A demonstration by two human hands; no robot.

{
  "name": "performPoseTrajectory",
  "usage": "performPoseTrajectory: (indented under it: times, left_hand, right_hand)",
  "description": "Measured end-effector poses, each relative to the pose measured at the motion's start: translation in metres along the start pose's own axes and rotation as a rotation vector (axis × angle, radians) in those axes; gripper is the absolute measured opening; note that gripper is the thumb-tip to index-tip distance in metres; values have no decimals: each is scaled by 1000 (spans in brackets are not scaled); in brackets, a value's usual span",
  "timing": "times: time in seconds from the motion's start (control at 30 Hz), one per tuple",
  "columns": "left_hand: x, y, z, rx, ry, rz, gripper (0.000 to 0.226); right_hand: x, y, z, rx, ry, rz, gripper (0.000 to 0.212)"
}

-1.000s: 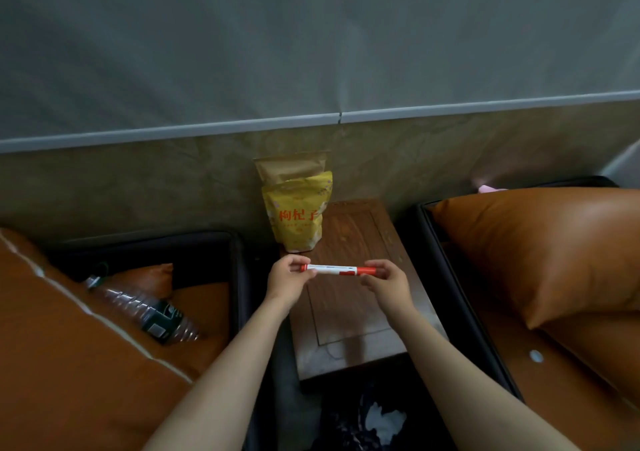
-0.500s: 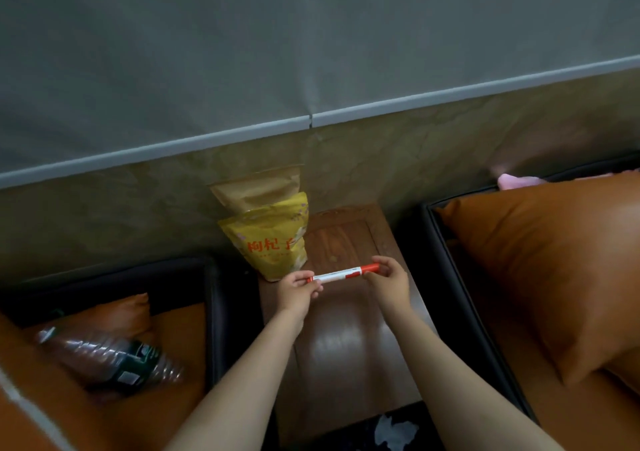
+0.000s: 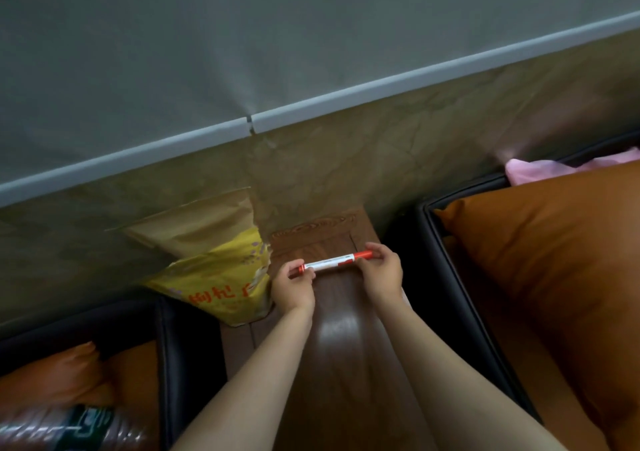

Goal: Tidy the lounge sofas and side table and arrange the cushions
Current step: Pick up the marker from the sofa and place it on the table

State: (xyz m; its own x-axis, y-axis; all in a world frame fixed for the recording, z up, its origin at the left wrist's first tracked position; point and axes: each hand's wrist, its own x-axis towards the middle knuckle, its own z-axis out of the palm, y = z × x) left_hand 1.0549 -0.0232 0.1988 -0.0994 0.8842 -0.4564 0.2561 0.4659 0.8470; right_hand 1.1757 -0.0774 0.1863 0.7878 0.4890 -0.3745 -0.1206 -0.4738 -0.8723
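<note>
A red and white marker pen point(image 3: 333, 262) is held level above the dark wooden side table point(image 3: 346, 364). My left hand point(image 3: 293, 286) pinches its left end and my right hand point(image 3: 382, 270) pinches its right end. A yellow snack bag point(image 3: 221, 277) with a brown folded top leans against the wall at the table's back left. A large orange cushion point(image 3: 561, 263) lies on the right sofa. A smaller orange cushion point(image 3: 69, 371) lies on the left sofa.
A plastic bottle point(image 3: 69, 430) with a green label lies on the left sofa, blurred at the bottom left. Pink cloth point(image 3: 540, 170) shows behind the right cushion. Black sofa arms point(image 3: 187, 357) flank the table on both sides. The wall stands close behind.
The view has swung closer and tilted, so the table and bag look larger. Both hands still hold the marker by its ends, now further back over the table.
</note>
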Motion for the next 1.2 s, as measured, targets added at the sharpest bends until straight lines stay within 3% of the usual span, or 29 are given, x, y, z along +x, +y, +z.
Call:
performPoseTrajectory:
  times: [0.23,0.43,0.73,1.2]
  left_hand:
    - [31,2,22,-20,98,35,42]
    - [51,9,38,-155,160,-8,32]
    - [70,9,60,-312,132,-11,18]
    - [80,14,62,-375,115,-14,20]
  right_hand:
    - [27,1,29,14,24,-4,43]
    - [53,-5,38,-15,110,-62,34]
    - [82,-9,34,-79,101,-214,40]
    - [99,-5,50,-66,243,-170,30]
